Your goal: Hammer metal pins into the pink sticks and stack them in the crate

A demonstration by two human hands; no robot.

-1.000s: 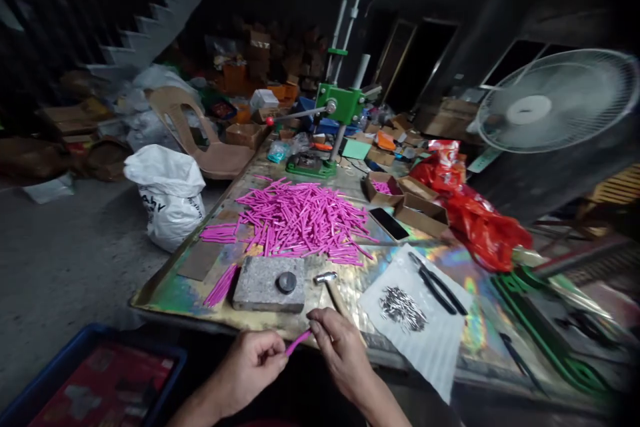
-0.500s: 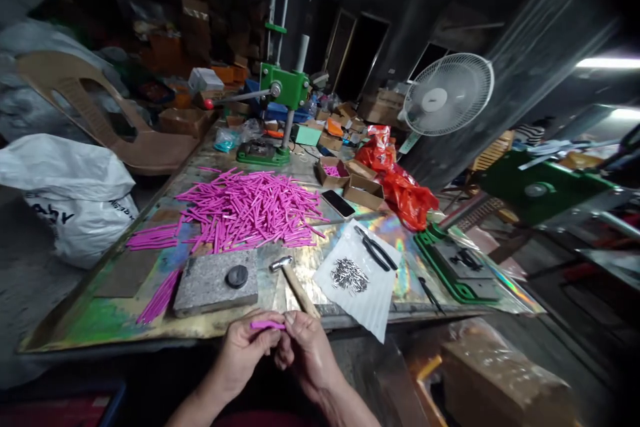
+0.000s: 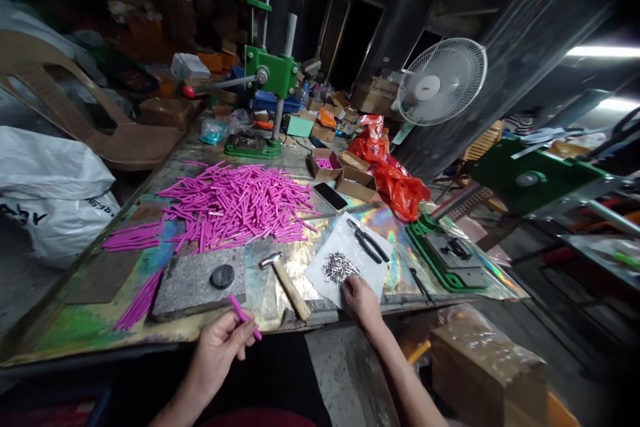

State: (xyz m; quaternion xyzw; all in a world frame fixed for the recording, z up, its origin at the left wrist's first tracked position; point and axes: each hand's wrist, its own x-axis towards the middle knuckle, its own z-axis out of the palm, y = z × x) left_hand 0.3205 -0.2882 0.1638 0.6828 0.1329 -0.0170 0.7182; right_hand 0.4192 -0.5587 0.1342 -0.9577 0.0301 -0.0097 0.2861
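My left hand (image 3: 225,345) pinches a pink stick (image 3: 244,315) between thumb and fingers, just in front of the grey stone block (image 3: 193,280). A black round disc (image 3: 223,275) lies on that block. My right hand (image 3: 359,299) is at the near edge of a pile of small silver metal pins (image 3: 341,267) on a white sheet (image 3: 320,277). Its fingers are drawn together, and whatever they hold is hidden. Between the hands lies a hammer (image 3: 287,283) with a wooden handle. Black-handled pliers (image 3: 369,241) rest on the sheet.
A big heap of pink sticks (image 3: 240,203) covers the table's middle, with smaller bundles at its left. Behind the sheet are a black phone (image 3: 331,197) and small cardboard boxes (image 3: 356,183). Green presses (image 3: 273,73) stand at the back and right; a fan (image 3: 443,83) is beyond.
My right hand has let go of the pink stick and moved right to the metal pins. My left hand keeps the stick, now tilted and further left. The view has shifted slightly.
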